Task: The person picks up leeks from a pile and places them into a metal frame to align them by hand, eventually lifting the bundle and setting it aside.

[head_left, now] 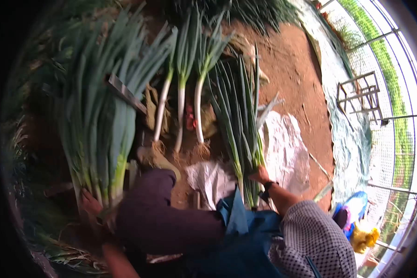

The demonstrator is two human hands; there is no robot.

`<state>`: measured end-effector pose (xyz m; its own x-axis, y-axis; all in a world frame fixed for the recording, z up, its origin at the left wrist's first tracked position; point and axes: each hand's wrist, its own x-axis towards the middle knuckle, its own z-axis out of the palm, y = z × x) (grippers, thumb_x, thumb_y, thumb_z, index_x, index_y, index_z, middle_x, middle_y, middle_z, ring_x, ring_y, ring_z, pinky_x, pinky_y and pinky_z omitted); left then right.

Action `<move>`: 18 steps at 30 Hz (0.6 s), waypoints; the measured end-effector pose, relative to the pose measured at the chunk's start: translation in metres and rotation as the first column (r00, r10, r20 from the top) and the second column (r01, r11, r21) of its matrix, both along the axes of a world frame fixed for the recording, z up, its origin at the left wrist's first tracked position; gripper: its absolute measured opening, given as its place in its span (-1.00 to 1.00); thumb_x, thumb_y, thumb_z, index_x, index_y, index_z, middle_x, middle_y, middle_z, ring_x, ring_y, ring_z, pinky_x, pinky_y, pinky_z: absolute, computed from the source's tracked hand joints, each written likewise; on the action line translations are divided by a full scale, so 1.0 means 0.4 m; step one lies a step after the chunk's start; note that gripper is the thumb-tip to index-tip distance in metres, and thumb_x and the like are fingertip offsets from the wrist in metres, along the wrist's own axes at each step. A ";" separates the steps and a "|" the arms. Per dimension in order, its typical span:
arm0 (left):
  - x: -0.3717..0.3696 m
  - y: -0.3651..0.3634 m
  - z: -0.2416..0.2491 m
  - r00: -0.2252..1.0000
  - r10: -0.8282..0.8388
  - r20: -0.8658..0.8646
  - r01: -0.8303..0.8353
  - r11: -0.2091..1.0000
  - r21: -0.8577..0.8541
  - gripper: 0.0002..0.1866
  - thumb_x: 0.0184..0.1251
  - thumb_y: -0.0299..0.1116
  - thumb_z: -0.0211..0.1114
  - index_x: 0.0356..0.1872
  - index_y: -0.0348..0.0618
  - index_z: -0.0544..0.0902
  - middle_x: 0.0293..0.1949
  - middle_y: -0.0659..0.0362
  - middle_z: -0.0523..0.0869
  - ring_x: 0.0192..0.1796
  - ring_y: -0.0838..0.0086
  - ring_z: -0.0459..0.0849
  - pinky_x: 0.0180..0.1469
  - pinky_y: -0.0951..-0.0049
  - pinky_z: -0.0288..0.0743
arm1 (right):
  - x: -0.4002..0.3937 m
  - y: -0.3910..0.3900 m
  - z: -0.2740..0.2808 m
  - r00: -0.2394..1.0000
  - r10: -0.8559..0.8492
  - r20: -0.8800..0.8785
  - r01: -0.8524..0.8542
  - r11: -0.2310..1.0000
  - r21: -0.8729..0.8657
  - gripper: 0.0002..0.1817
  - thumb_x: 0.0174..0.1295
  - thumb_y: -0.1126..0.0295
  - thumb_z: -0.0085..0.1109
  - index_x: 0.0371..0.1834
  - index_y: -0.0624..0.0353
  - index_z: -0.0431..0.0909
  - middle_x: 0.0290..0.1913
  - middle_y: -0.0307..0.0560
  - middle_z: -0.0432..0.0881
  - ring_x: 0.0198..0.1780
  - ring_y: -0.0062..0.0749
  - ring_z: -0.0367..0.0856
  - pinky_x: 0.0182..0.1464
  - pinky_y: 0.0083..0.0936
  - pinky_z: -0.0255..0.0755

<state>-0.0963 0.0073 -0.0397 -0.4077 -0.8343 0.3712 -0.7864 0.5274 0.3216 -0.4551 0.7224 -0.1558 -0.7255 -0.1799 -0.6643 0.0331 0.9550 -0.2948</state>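
Observation:
On the left, my left hand (pixel 92 204) is closed at the pale lower stems of a large bunch of green onions (pixel 99 116); blur hides some of its fingers. Near my lap, my right hand (pixel 260 174), with a dark band on the wrist, is closed around the lower stalks of a smaller group of green onions (pixel 238 109). Between the two bunches lie a few separate green onions (pixel 181 99) with long white stems and roots. A flat strip (pixel 126 95), perhaps wood or metal, crosses the large bunch.
A crumpled whitish sheet (pixel 287 150) spreads over brown soil (pixel 289 69) on the right. More green onions (pixel 264 14) are heaped at the top. Beyond a pale ground cover (pixel 326 55) stand a metal frame (pixel 360 96) and mesh wall. Blue and yellow bags (pixel 365 237) sit lower right.

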 end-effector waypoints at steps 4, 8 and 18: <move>0.000 0.021 -0.043 0.989 0.123 0.083 -0.124 0.992 0.007 -0.55 0.64 -0.16 -0.01 0.12 -0.40 0.62 0.14 -0.30 0.58 0.19 -0.22 0.48 0.29 -0.10 0.30 | -0.004 0.043 -0.114 0.992 0.092 -0.082 -0.079 0.986 0.150 -0.68 -0.07 0.17 0.42 -0.34 0.16 0.71 -0.23 0.18 0.75 -0.08 0.06 0.74 -0.02 -0.11 0.63; -0.044 0.063 0.011 0.998 0.064 -0.029 -0.059 0.989 0.135 -0.57 0.63 -0.19 -0.01 0.10 -0.37 0.63 0.09 -0.30 0.60 0.16 -0.22 0.49 0.27 -0.15 0.30 | -0.007 0.042 -0.024 0.997 0.015 -0.081 0.002 0.979 0.203 -0.70 -0.07 0.24 0.35 -0.34 0.24 0.71 -0.23 0.24 0.75 -0.11 0.10 0.76 -0.02 -0.15 0.66; -0.091 0.109 0.069 0.995 0.091 -0.028 -0.091 0.996 0.016 -0.60 0.57 -0.17 0.04 -0.06 -0.32 0.68 -0.03 -0.25 0.66 0.05 -0.22 0.55 0.14 -0.12 0.41 | -0.008 0.020 0.098 0.972 0.196 -0.130 -0.181 0.976 0.120 -0.79 -0.06 0.28 0.30 -0.52 0.23 0.67 -0.47 0.10 0.72 -0.35 -0.10 0.76 -0.25 -0.25 0.65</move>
<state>-0.1328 0.0509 -0.0119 -0.3193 -0.8729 0.3689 -0.8211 0.4492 0.3521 -0.4583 0.7304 -0.1166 -0.7728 -0.2560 -0.5807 -0.1847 0.9662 -0.1801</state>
